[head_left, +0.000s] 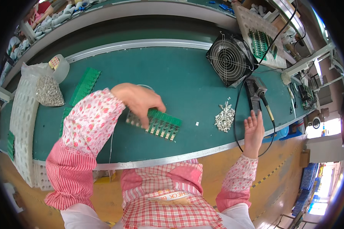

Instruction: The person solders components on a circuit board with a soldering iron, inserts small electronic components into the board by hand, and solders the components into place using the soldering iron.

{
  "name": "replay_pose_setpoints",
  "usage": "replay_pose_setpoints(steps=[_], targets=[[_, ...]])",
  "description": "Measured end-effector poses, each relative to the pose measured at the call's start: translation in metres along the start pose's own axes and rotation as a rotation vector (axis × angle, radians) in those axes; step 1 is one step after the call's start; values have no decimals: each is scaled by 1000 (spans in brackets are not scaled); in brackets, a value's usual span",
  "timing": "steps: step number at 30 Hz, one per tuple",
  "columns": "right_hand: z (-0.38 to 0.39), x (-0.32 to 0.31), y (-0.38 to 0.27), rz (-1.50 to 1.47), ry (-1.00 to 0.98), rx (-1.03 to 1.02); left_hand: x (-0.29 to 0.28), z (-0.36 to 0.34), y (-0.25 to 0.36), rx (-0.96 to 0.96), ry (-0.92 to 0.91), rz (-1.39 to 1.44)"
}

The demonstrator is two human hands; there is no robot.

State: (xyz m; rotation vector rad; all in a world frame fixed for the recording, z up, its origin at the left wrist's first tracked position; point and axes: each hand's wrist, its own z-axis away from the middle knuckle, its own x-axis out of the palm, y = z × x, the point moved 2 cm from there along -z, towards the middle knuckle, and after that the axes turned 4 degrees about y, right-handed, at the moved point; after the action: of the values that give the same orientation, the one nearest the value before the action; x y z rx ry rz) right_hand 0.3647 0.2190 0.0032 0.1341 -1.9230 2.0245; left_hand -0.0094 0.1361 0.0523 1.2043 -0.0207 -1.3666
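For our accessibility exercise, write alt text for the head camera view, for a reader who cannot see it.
Seen from above, a person's left hand holds a green circuit board on a green workbench, while the open right hand hovers by a soldering iron. A pile of small metal parts lies between them, and a black fan stands behind.

- black fan [229, 59], well beyond the grip, to its right;
- bag of metal parts [49, 91], left of it;
- soldering iron [260, 97], far right
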Motion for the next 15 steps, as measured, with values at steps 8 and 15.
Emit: replay_pose_setpoints(steps=[8,15], targets=[[-46,1,-13,76,-121,-35,-12,-32,27,-24,132,-353],[-64,-2,-12,156,-122,-75,17,-3,33,109,923,-278]])
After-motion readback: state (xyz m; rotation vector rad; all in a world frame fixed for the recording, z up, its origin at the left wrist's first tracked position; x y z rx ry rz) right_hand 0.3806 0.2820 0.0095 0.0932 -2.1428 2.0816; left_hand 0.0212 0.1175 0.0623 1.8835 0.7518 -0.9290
